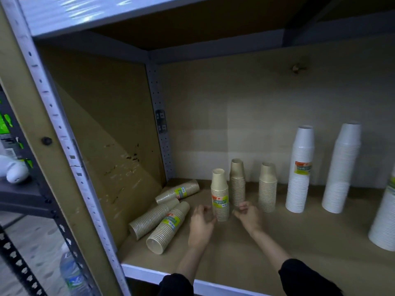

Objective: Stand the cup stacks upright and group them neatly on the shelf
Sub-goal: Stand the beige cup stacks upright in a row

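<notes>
Three beige cup stacks stand upright on the shelf [245, 259]: a labelled front stack [219, 195], one behind it [237, 181] and one to the right [267, 186]. Three more beige stacks lie on their sides at the left: a far one [178, 192], a middle one [152, 217] and a near labelled one [168, 226]. My left hand [201, 225] and my right hand [249, 215] flank the base of the front upright stack, fingers curled and apart from it, holding nothing.
Tall white cup stacks stand at the right [300, 171], [341, 167], with a third [384, 218] cut by the frame edge. A perforated metal post [70, 154] bounds the left. A water bottle [71, 272] stands below left.
</notes>
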`<state>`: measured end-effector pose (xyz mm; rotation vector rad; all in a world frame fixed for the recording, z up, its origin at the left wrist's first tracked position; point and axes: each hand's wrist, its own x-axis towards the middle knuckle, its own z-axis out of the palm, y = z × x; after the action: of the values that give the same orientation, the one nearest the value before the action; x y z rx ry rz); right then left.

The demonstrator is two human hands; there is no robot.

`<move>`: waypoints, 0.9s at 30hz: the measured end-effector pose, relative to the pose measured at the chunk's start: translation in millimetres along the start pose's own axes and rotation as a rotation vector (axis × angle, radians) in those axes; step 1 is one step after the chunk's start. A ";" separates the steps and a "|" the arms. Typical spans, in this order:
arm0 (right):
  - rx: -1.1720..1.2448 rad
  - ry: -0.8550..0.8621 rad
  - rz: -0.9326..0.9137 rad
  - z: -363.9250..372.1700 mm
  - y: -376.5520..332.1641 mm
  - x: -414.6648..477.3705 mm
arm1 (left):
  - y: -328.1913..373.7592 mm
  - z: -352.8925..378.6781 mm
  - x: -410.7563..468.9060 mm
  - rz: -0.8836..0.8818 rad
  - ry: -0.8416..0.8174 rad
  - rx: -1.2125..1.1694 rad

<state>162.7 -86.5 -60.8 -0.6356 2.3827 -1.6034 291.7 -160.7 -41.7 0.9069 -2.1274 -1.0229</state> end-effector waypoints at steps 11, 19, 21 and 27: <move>-0.088 -0.215 -0.122 30.7 0.8 -40.8 | -10.1 -40.3 -3.3 0.031 0.049 0.082; -0.201 -0.294 -0.341 80.5 -48.2 -41.7 | -35.5 -104.8 16.6 -0.059 0.076 0.286; -0.231 -0.278 -0.386 88.8 -63.4 -37.9 | -38.0 -117.2 23.2 -0.101 0.038 0.384; -0.374 -0.328 -0.542 116.6 -100.3 -12.3 | -46.6 -139.4 44.6 -0.171 -0.078 0.512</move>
<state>243.5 -209.9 -15.4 -1.5926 2.3852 -1.0742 384.5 -274.8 2.1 1.3235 -2.4624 -0.5982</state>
